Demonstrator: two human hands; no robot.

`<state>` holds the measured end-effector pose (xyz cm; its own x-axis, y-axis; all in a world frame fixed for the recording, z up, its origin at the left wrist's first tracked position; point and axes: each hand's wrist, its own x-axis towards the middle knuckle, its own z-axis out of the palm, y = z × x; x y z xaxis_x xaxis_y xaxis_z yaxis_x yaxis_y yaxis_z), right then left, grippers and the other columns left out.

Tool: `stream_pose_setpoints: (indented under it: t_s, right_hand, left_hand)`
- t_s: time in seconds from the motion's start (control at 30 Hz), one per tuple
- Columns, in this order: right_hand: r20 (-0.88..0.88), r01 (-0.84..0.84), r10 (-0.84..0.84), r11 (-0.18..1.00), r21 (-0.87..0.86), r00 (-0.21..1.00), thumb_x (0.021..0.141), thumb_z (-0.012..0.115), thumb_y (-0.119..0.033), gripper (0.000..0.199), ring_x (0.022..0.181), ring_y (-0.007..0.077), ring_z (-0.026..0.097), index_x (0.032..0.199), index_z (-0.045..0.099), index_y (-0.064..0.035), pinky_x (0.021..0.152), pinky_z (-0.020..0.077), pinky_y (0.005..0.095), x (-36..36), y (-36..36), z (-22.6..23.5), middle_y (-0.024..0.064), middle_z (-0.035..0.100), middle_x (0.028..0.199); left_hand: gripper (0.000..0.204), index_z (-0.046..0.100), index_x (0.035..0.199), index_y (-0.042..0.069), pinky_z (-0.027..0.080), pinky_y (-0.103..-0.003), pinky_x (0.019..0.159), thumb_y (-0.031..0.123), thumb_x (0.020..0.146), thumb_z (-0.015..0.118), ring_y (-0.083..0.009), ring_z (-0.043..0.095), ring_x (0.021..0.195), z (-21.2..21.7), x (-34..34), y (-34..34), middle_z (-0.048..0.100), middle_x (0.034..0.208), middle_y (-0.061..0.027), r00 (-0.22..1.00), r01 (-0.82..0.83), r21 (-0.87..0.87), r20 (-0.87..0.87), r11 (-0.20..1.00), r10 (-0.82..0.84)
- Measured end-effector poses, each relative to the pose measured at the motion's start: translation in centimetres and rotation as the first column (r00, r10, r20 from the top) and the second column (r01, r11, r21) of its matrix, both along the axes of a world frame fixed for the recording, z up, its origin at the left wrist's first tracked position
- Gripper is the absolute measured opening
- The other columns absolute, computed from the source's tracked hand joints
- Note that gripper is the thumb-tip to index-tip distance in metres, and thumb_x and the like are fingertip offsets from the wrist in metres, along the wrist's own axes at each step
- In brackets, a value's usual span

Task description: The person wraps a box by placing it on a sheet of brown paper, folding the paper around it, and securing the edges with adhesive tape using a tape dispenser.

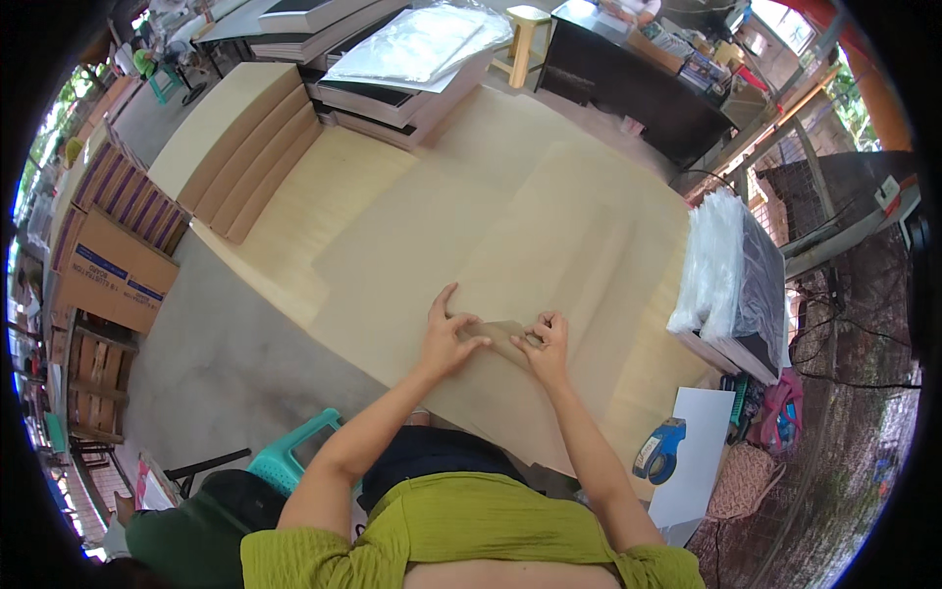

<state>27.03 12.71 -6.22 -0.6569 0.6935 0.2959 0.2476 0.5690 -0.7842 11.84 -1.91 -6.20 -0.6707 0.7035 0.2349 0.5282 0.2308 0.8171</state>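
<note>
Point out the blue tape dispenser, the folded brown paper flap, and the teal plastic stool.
blue tape dispenser [659,450], head view, on its round body.
folded brown paper flap [502,339], head view, on the fold between both hands.
teal plastic stool [294,454], head view, on its seat edge.

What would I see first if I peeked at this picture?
First, two bare hands in the middle, the left hand and the right hand, pinching a folded flap of a big brown paper sheet spread over the table. Next, the pile of clear plastic bags at the right, and the blue tape dispenser below it.
</note>
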Motion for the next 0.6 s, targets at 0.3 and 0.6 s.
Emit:
stream_pose_setpoints:
  t_s: [0.3, 0.6]
  right_hand:
    - [0.088, 0.075, -0.079, 0.996, 0.037, 0.993, 0.057, 0.086, -0.016, 0.028, 0.093, 0.0279, 0.046, 0.071, 0.065, -0.0029, 0.08, 0.0403, 0.039, -1.4, 0.0, -0.4, 0.0088, 0.048, 0.089]
    - [0.101, 0.107, -0.103, 0.993, -0.04, 0.99, 0.059, 0.084, -0.015, 0.028, 0.092, 0.0279, 0.045, 0.071, 0.062, -0.002, 0.079, 0.0397, 0.0386, -1.5, -0.2, 0.1, 0.0087, 0.047, 0.09]
  left_hand:
    - [0.03, 0.076, 0.086, 0.025, 0.037, -0.046, 0.103, 0.036, 0.06, 0.085, -0.0398, 0.039, 0.126, -1.1, -2.3, 0.8, 0.036, 0.146, -0.0169, 0.99, -0.082, -0.027, 0.112, 0.996, 0.085]
    - [0.022, 0.075, 0.075, 0.019, 0.038, -0.044, 0.098, 0.032, 0.06, 0.085, -0.0347, 0.036, 0.129, -1.9, -0.6, 2.5, 0.038, 0.142, -0.019, 0.938, -0.248, -0.041, 0.24, 0.968, 0.251]
